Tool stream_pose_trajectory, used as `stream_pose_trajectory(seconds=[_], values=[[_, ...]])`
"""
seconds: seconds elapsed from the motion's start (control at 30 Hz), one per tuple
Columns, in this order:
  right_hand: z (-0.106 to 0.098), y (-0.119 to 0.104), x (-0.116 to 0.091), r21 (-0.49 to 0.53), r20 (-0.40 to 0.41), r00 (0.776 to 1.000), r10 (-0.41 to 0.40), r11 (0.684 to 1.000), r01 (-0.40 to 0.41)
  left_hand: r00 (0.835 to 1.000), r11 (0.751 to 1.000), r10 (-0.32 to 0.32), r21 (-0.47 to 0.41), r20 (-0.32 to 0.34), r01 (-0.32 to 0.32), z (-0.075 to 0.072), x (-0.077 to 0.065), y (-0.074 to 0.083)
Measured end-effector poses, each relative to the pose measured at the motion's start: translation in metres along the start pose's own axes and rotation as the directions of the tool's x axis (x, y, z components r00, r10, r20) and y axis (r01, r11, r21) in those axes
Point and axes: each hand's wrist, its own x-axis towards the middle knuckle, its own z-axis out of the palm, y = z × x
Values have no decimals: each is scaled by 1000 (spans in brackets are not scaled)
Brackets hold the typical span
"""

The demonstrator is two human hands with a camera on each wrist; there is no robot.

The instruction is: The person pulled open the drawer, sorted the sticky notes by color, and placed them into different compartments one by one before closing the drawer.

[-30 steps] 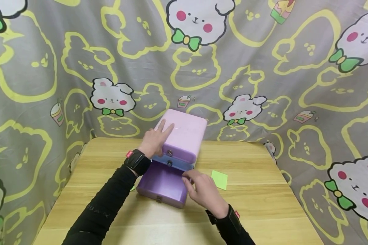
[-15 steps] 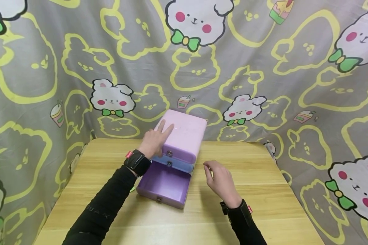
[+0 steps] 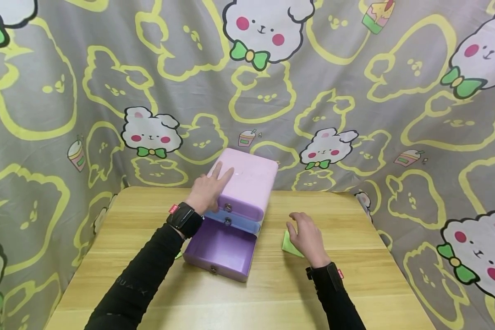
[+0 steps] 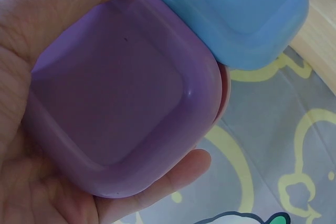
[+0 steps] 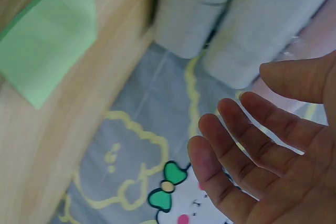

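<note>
A small drawer cabinet (image 3: 251,176) with a pink top stands mid-table, its purple bottom drawer (image 3: 227,250) pulled out with nothing visible inside. Above that drawer are a blue drawer (image 3: 243,223) and a purple top drawer (image 4: 121,87). My left hand (image 3: 206,190) holds the cabinet's left front corner, two fingers spread over the top and the thumb across the front. To the right of the cabinet, my right hand (image 3: 309,236) hovers with loosely bent fingers and nothing in them. Partly behind it lies a green pad of sticky notes (image 3: 288,246), also seen in the right wrist view.
A bit of another green piece (image 3: 178,255) shows by the cabinet's left side, mostly hidden by my left arm. The wooden table (image 3: 334,215) is enclosed by a grey patterned curtain (image 3: 272,128) at the back and sides.
My right hand has left the right rim of the bottom drawer and moved right, to above the green pad. My left hand and the cabinet have stayed still.
</note>
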Motion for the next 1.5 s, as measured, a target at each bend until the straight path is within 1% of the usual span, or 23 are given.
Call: stream_pose_trajectory(seconds=[0.23, 0.5, 0.73, 1.0, 1.2, 1.3, 1.4, 1.5], values=[[10, 19, 4, -3, 54, 997, 57, 998, -57, 1000, 1000, -6, -1, 3, 6, 0, 1, 0], [21, 43, 6, -35, 128, 983, 132, 991, -129, 1000, 1000, -6, -6, 3, 6, 0, 1, 0], [23, 55, 7, -26, 209, 960, 185, 983, -183, 999, 1000, -18, -11, 32, 18, -1, 2, 0], [29, 66, 6, -38, 281, 934, 221, 975, -219, 999, 1000, -27, -13, 39, 27, -2, 2, 0], [35, 72, 2, -75, 343, 914, 217, 976, -204, 999, 1000, -24, -8, 38, 24, -2, 2, 1], [37, 74, 0, -77, 378, 899, 221, 975, -207, 999, 1000, -26, -9, 41, 26, -2, 2, 2], [39, 75, -2, -79, 394, 888, 238, 971, -226, 999, 1000, -26, -12, 42, 27, -1, 2, 2], [41, 76, -3, -78, 395, 882, 256, 966, -245, 999, 1000, -25, -13, 40, 25, -1, 1, 2]])
